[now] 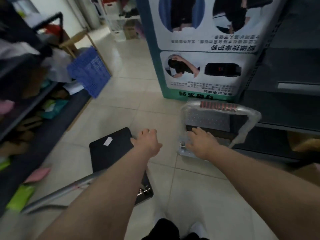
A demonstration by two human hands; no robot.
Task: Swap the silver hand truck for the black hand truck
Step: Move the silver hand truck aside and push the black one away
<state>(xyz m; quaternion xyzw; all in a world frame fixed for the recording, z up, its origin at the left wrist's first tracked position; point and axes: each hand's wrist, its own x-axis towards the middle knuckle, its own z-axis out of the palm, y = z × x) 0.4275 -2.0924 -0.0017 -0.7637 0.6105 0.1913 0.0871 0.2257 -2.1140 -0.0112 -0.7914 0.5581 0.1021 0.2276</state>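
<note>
Silver hand truck under right hand fingers.

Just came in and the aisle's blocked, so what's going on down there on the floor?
A person is bent over two folded hand trucks on the tiled floor. The left hand rests at the edge of the black hand truck, which lies flat. The right hand is spread on the silver hand truck, which sits by the dark shelving, its handle wrapped in plastic. Neither looks lifted yet.
</note>
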